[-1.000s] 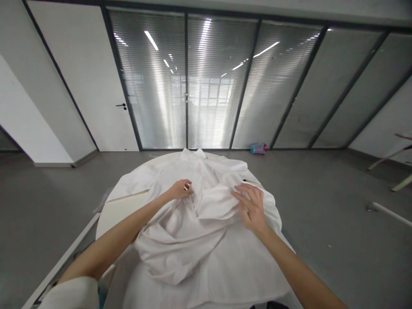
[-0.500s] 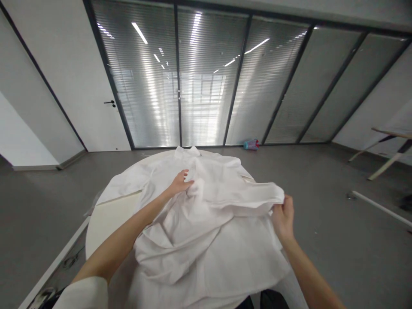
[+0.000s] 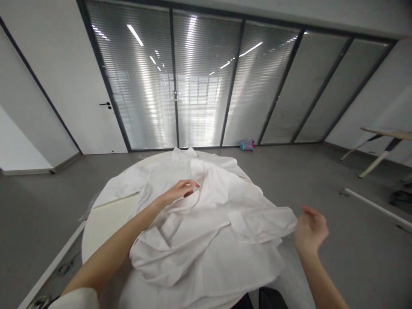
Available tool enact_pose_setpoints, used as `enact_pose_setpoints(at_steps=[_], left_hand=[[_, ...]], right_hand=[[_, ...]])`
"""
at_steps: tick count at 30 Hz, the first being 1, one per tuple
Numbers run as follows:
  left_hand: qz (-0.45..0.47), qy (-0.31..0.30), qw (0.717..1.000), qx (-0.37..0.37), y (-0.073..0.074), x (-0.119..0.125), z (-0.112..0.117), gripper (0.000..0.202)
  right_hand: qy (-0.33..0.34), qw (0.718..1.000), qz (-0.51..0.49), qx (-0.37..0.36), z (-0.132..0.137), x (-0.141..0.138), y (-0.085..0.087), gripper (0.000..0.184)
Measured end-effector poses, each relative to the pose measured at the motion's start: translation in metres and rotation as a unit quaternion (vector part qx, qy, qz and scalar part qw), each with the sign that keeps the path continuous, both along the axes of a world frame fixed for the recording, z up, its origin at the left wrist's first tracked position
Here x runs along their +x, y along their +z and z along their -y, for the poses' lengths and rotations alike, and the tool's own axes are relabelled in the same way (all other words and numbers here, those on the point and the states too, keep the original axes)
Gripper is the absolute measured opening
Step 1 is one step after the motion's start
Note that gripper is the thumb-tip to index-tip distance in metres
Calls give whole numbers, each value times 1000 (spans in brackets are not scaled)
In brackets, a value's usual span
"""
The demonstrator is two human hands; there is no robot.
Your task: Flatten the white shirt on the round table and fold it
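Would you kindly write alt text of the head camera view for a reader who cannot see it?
A white shirt lies rumpled over a round white table, seen from above. The person's left hand rests on the cloth near its middle, while the right hand hangs open just off the shirt's right edge, holding nothing. Behind are glass panels with blinds.

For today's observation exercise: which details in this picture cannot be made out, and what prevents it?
- Table: in the head view, mostly hidden under the white shirt.
- Left hand: its palm lies against the shirt, so any pinch is hidden.
- Right hand: motion-blurred beside the shirt's edge.
- Small bottle on the floor: too small to read.
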State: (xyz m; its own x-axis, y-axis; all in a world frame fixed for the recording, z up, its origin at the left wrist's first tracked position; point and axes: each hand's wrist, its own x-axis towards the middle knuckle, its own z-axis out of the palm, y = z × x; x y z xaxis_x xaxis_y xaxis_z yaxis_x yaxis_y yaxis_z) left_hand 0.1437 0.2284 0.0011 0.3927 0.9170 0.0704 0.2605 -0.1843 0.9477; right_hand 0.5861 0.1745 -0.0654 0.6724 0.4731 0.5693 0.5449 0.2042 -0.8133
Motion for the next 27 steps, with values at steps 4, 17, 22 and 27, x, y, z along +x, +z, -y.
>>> enact_pose_setpoints(at_steps=[4, 17, 22, 27], left_hand=[[-43, -211, 975, -49, 3, 16, 27, 46], [-108, 36, 981, 156, -4, 26, -40, 32], [-179, -165, 906, 346, 18, 85, -59, 52], [-296, -160, 899, 280, 2, 105, -70, 41]], right_hand=[[215, 964, 154, -34, 3, -61, 52, 26], [521, 811, 234, -122, 14, -97, 27, 36], [434, 840, 296, -135, 28, -83, 8, 32], [306, 922, 230, -64, 37, -66, 1, 18]])
